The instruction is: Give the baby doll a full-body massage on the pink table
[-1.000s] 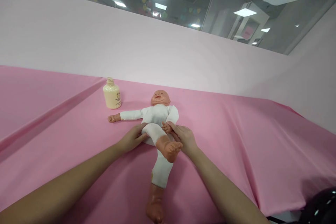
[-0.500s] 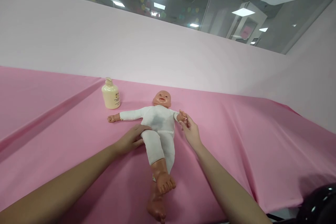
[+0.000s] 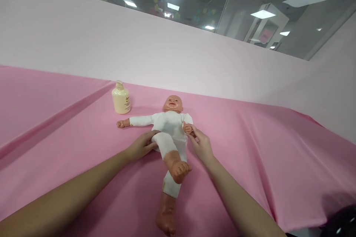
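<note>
A baby doll (image 3: 170, 123) in a white cloth suit lies on its back, its head toward the wall and its feet toward me. My left hand (image 3: 143, 145) is closed around the thigh of the doll's leg on the left, which is raised and bent across the other leg. With thumb and fingers, my right hand (image 3: 200, 141) grips the doll's small hand on the right side and holds it near the chest. The doll's other arm stretches out to the left on the cloth.
A cream pump bottle (image 3: 121, 100) stands beyond the doll's outstretched arm. Pink cloth (image 3: 244, 148) with several folds covers the table. Behind it rises a white wall (image 3: 178, 55) with glass above. Something black and shiny (image 3: 340, 222) sits at the lower right corner.
The doll's leg in my left hand has risen and swung right, showing more of the lower leg beneath. My right hand has brought the doll's hand inward, toward its chest.
</note>
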Available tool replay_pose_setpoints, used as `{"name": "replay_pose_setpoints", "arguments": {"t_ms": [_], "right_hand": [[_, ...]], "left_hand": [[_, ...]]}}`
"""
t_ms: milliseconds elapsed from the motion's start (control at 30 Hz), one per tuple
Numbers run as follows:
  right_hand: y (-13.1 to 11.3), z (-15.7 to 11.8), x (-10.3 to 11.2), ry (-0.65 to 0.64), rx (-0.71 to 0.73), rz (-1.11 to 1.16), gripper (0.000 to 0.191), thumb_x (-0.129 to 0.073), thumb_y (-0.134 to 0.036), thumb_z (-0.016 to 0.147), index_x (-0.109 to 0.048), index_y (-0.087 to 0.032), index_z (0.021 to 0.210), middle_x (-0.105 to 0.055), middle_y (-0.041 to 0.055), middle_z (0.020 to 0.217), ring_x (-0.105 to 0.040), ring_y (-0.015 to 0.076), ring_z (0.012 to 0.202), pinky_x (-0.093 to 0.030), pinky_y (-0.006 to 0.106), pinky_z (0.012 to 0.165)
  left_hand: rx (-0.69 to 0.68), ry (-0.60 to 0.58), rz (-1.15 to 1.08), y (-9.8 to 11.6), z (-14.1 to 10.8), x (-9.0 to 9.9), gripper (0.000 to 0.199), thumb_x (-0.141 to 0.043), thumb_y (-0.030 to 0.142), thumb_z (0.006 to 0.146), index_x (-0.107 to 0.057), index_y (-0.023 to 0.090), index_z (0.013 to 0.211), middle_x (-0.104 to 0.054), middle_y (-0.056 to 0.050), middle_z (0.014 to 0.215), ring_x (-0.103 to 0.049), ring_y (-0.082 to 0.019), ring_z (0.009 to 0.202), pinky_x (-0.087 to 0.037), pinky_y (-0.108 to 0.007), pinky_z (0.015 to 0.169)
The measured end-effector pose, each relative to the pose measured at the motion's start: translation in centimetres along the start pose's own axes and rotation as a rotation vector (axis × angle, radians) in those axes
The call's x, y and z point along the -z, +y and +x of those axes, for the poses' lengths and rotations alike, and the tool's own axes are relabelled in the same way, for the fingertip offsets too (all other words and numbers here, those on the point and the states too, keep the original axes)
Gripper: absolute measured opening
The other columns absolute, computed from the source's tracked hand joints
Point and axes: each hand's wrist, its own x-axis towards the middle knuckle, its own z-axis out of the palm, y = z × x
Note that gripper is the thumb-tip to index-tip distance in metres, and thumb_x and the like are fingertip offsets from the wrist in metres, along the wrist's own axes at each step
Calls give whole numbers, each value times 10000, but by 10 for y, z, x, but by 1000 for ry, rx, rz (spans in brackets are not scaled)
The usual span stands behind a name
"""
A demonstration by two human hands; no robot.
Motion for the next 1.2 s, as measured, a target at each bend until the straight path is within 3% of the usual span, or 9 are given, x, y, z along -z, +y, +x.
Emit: {"name": "replay_pose_setpoints", "arguments": {"t_ms": [300, 567, 700, 867, 1067, 1200], "right_hand": [[6, -5, -11, -19, 291, -395, 361, -360, -342, 1009, -545, -216, 1292, -654, 28, 787, -558, 139, 672, -407, 261, 654], [4, -6, -18, -35, 329, -458, 352, -372, -340, 1009, -560, -219, 1281, -681, 42, 844, -570, 134, 692, -399, 262, 661], [3, -5, -13, -40, 217, -316, 352, -383, -347, 996, -552, -243, 1287, -673, 35, 868, -583, 140, 724, -438, 254, 689], [0, -1, -3, 9, 5, 31, 361, -468, -315, 931, -541, -261, 1280, -637, 26, 1041, -599, 157, 871, -490, 266, 792], [13, 5, 1, 112, -190, 245, 475, -497, -371, 894, -496, -220, 1344, -620, 42, 940, -533, 142, 753, -493, 228, 622], [27, 9, 0, 190, -265, 310, 563, -511, -409, 881, -430, -214, 1402, -596, 32, 853, -489, 122, 658, -503, 241, 593]], "left_hand": [[-13, -5, 49, 4, 1, 1, 351, -463, 398, 893, -541, 222, 1186, -628, -57, 1081, -579, -226, 964, -480, -312, 814], [-25, -13, 64, 8, 2, 1, 311, -446, 373, 904, -536, 216, 1158, -624, -43, 1056, -572, -208, 931, -477, -308, 789], [-8, -6, 58, 3, 1, 1, 343, -453, 390, 896, -534, 215, 1179, -624, -60, 1085, -573, -224, 966, -480, -327, 821], [14, 9, 44, -4, 0, 0, 378, -514, 401, 858, -527, 257, 1207, -617, -58, 1146, -564, -243, 1029, -480, -334, 860], [-21, -8, 70, 14, -3, 5, 386, -498, 441, 872, -549, 255, 1206, -618, -63, 1160, -565, -256, 1061, -477, -343, 896], [-19, -25, 88, 21, -5, 8, 398, -493, 448, 879, -537, 264, 1228, -602, -68, 1189, -546, -268, 1098, -464, -363, 931]]}}
